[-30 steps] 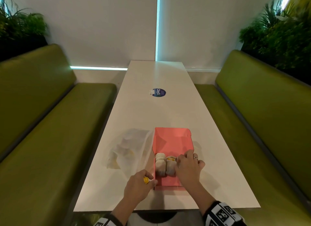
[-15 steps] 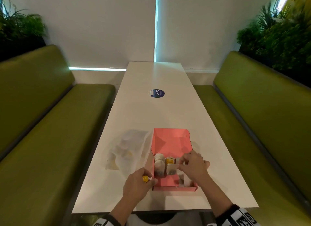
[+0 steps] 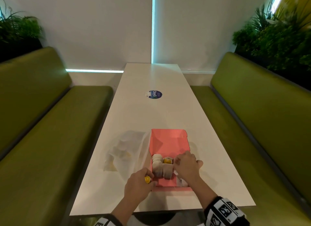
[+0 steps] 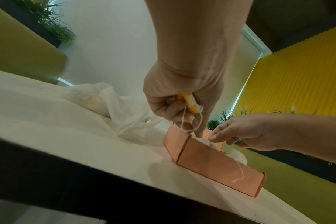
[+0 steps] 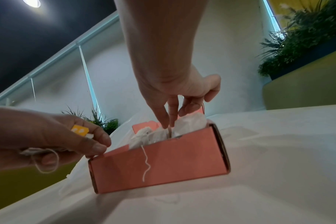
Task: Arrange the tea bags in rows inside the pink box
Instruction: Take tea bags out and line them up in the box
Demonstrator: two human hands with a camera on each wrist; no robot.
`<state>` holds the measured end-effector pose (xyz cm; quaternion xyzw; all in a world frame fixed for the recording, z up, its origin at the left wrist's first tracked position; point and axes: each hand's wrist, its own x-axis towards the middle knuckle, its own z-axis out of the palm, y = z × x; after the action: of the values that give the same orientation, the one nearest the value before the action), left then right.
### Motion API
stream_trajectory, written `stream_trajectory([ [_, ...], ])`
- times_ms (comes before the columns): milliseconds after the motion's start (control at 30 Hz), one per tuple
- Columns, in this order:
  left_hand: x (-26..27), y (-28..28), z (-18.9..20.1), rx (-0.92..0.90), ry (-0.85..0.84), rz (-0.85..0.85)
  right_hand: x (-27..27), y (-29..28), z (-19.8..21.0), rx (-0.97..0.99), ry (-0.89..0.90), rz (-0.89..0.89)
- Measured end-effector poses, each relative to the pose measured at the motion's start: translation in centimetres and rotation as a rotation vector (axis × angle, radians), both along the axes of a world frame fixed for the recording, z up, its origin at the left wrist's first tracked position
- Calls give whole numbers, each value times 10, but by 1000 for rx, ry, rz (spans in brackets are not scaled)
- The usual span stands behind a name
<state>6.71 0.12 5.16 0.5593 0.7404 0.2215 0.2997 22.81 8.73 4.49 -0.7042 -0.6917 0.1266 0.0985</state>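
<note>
The pink box (image 3: 168, 140) lies open on the white table (image 3: 151, 114). Several white tea bags (image 3: 162, 169) stand in rows in its near half, one showing a yellow tag (image 3: 167, 161). Another bag (image 3: 181, 182) lies in the near right corner. My right hand (image 3: 186, 168) reaches into the box from the right, its straight fingertips (image 5: 168, 121) pressing down between the tea bags (image 5: 159, 134). My left hand (image 3: 139, 185) rests at the box's near left corner and grips a tea bag with a yellow tag (image 4: 190, 103), string dangling. A loose string (image 5: 146, 163) hangs over the box front (image 5: 163, 163).
A clear plastic bag (image 3: 126, 151) with more tea bags lies just left of the box, touching it. A round blue sticker (image 3: 154, 94) sits mid-table. Green benches (image 3: 50, 133) flank both sides. The table's near edge (image 3: 134, 212) is close behind my wrists.
My right hand has drawn back off the box's near right corner, uncovering a tea bag there, and now presses among the standing bags. The left hand has kept its grip and place.
</note>
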Motion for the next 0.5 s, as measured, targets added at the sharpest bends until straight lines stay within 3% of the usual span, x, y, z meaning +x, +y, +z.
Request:
stream_trajectory([
  [133, -1, -1, -2, 6, -4, 19, 12, 2, 1, 125, -93, -47],
  [333, 0, 0, -6, 19, 10, 11, 8, 2, 6, 157, -247, 112],
  [500, -4, 0, -10, 58, -7, 9, 18, 5, 19, 103, -225, 135],
])
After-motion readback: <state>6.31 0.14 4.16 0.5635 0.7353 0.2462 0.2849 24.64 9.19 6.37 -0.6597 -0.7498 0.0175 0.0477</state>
